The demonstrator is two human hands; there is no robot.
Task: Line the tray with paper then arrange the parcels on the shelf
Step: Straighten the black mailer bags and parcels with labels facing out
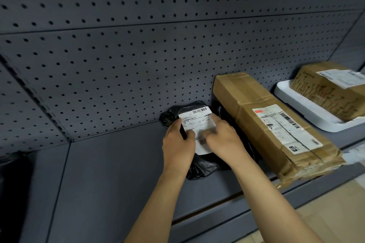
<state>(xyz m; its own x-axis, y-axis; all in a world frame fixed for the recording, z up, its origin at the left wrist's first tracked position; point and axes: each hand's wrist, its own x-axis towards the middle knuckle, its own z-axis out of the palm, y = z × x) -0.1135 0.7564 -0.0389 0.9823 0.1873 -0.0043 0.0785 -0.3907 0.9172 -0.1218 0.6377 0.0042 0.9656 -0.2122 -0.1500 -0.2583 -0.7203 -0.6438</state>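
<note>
A black plastic parcel (199, 167) with a white shipping label lies on the grey metal shelf (118, 163), pushed back against the pegboard. My left hand (177, 144) grips its left edge, thumb on the label. My right hand (223, 138) presses down on the label from the right. Right beside it lies a long brown cardboard parcel (266, 124), touching or nearly touching the black one. Farther right, a white tray (308, 108) holds a second brown box (327, 90).
The grey pegboard back wall (138, 55) rises behind the shelf. A seam divides the shelf at left (67, 154); a dark object (13, 183) sits at the far left edge. Bare shelf surface lies left of the black parcel. Tan floor shows at lower right.
</note>
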